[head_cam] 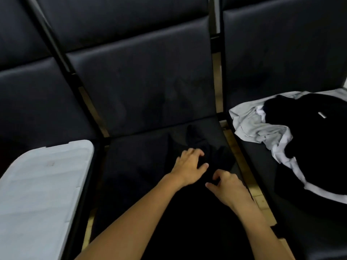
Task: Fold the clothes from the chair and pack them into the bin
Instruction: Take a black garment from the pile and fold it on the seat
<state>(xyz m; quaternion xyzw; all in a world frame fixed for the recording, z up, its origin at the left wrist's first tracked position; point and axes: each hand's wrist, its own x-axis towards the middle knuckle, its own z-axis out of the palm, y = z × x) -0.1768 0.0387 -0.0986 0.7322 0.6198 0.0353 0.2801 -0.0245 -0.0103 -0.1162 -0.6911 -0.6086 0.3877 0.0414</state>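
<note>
— Folding step, by my reading: black garment [197, 147] spread on the middle chair seat [135, 152], both hands at its upper right part.

— State of each grip?

— Left hand [189, 166] lies on the cloth, fingers curled, tips dug into a fold; looks like a pinch. Right hand [228, 186] just beside it, fingers curled too, thumb and forefinger close together, seemingly nipping the cloth edge. Dark on dark, so contact is hard to confirm.

— Garment relative to the grips?

— Directly under both; a bunched part sticks out just beyond the left fingertips, toward the backrest.

— Next move?

— Judgement only: lift the pinched fold and carry it across, keeping the edge straight. Cloth is limp and will sag if held at one point.

— Remainder?

— Pile of clothes [277, 132], grey, white and black, waits on the right chair. Bin [47, 184], pale, sits to the left; contents not discernible.
</note>
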